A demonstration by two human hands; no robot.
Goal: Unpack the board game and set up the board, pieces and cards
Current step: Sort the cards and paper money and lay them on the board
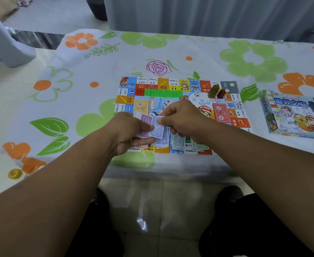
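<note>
The colourful game board (232, 108) lies flat on the table. My left hand (128, 132) grips a fanned stack of paper money (146, 130) above the board's near edge. My right hand (182, 117) pinches the top bluish note (157, 127) of that stack. More notes (178, 141) lie spread on the board just below my right hand. Along the board's far side stand a row of green houses (163, 93) and a few red ones (139, 92). A white die (197, 94), dark player pieces (217, 91) and a red card stack (221, 112) sit at the right.
The game box (295, 115) lies to the right of the board. A flowered cloth (78, 101) covers the table, whose near edge runs just below the board. A yellow and orange object (15, 173) sits at the left table edge. Curtains hang behind.
</note>
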